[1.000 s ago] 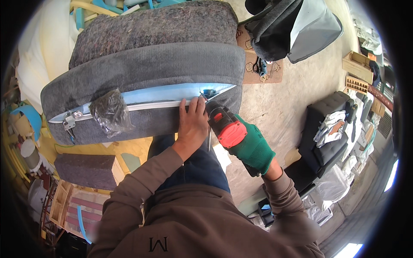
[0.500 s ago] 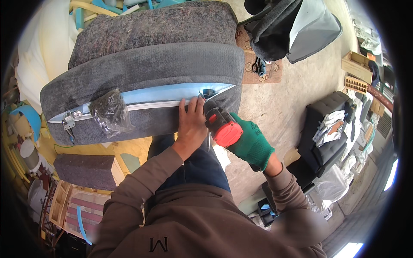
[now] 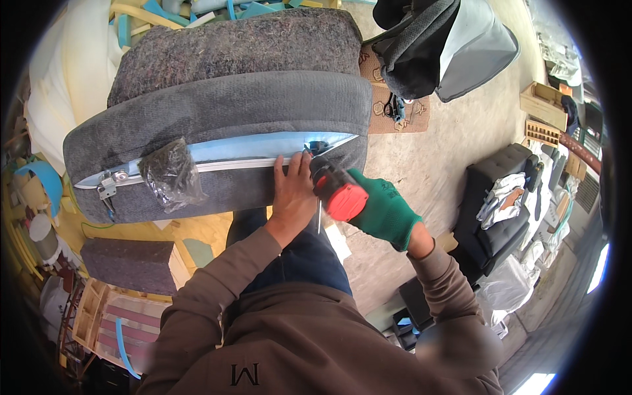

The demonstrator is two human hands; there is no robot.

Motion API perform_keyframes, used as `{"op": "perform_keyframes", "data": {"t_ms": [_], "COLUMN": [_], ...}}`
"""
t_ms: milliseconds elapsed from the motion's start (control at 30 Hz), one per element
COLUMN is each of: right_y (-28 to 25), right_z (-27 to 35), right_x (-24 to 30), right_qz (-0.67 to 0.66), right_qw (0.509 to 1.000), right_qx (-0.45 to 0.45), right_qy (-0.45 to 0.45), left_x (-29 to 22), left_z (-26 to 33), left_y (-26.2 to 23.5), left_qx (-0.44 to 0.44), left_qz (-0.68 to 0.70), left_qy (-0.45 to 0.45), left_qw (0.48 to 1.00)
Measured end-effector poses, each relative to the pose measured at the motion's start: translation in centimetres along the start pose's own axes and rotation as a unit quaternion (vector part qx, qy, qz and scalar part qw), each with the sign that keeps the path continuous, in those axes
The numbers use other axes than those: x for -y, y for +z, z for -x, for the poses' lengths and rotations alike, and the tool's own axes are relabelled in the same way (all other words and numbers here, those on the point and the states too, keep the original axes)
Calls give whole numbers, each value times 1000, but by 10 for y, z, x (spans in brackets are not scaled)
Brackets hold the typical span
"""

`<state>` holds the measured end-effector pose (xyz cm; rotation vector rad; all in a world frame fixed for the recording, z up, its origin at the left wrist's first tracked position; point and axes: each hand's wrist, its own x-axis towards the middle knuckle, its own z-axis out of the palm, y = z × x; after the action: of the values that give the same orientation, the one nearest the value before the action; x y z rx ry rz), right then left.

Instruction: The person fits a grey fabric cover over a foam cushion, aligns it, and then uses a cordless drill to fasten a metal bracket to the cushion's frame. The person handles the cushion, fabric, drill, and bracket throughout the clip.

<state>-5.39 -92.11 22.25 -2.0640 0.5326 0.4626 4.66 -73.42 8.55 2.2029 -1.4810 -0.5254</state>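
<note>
Your right hand (image 3: 390,214), in a green knit glove, is wrapped around the drill (image 3: 345,197), fingers closed on its grip. The glove probably gives you better purchase on the tool. Your left hand (image 3: 293,197) is bare, likely for finer feel. Its fingers are stretched out and slightly spread over the white strip (image 3: 230,164) at the near edge of the opening, seemingly to steady that edge beside the drill's nose. Whether the tips also pinch something, I cannot tell.

The drill lies aslant, its nose toward a dark fitting (image 3: 319,146) at the right end of the opening, perhaps angled so that your left hand has room beside it. Whether the bit touches the fitting is too small to tell. The armrest (image 3: 224,99) lies across in front of you, its long slit facing up, which leaves the inside within reach.

The armrest is a long, rounded form in ribbed grey cloth. Smooth, pale blue lining (image 3: 243,146) shows in the slit, which tapers to a point at each end. A crinkled clear bag (image 3: 171,174) straddles the slit, and a shiny metal bracket (image 3: 110,184) sits near its left end. Behind stands a coarse, speckled felt block (image 3: 243,49).
</note>
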Motion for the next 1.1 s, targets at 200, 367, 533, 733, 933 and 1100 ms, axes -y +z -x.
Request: {"op": "perform_keyframes", "data": {"t_ms": [200, 367, 533, 733, 933, 1100], "right_y": [-2, -4, -3, -22, -26, -31], "right_z": [1, -6, -6, -26, -31, -35], "right_x": [-11, -27, -9, -13, -9, -11], "right_qz": [3, 14, 69, 51, 91, 151], "right_qw": [999, 999, 994, 993, 989, 978], "right_qx": [30, 21, 73, 96, 108, 141], "right_qy": [31, -39, 45, 38, 30, 6], "left_x": [0, -2, -1, 2, 1, 0], "left_z": [1, -1, -1, -1, 0, -6], "left_y": [0, 1, -2, -3, 0, -1], "left_qx": [14, 31, -20, 24, 16, -25], "left_qz": [-2, -21, 32, 41, 36, 54], "left_qy": [0, -7, 10, -9, -8, -15], "left_qw": [1000, 999, 999, 999, 999, 998]}}
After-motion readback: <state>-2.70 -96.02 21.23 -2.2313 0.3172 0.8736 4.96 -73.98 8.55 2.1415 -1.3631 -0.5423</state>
